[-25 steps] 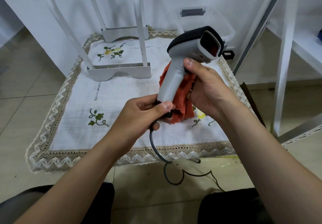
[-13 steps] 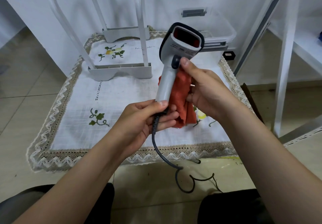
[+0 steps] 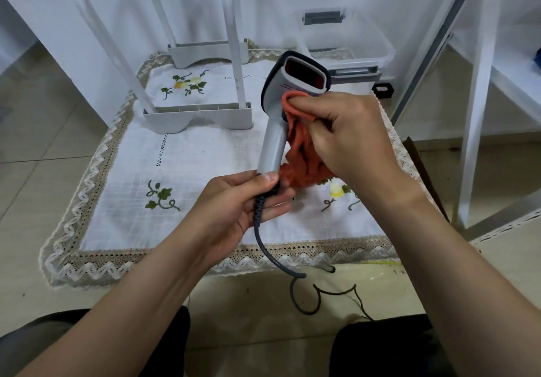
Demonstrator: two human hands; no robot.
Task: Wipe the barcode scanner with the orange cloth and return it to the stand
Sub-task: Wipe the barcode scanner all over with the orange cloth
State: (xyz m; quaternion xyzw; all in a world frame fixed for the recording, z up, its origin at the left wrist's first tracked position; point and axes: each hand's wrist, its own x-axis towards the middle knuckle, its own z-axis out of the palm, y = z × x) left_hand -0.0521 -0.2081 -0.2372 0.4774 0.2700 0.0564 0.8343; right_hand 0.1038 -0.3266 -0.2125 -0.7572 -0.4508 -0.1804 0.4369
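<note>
the barcode scanner [image 3: 273,124] is held up in the air above the embroidered tablecloth [image 3: 205,157], handle down and red scan window tilted up toward the camera. the left hand [image 3: 243,203] pinches the butt of the handle between thumb and curled fingers, just where the dark cable [image 3: 261,242] comes out. the right hand [image 3: 348,136] grips the bunched orange cloth [image 3: 304,154] and presses a fold of it against the neck just under the head. the scanner looks like a light, rigid plastic shell, smooth and likely a little slippery, so the handle is the safe place to hold; the window probably scratches or smears easily and calls for soft pressure, and the trailing cable may tug as the body turns. the cloth is soft, limp terry that drapes and needs bunching to give a firm wiping pad. compared with 0.5 s ago, the right hand sits higher: the bare thumb that lay near the trigger is now covered by cloth at the neck, and the cloth no longer hangs only behind the handle. against 1 s ago, the head faces the camera instead of pointing right, and the cable loop on the floor lies differently. the white frame [image 3: 199,116] on the tablecloth, perhaps the stand, stays apart from the scanner.
</note>
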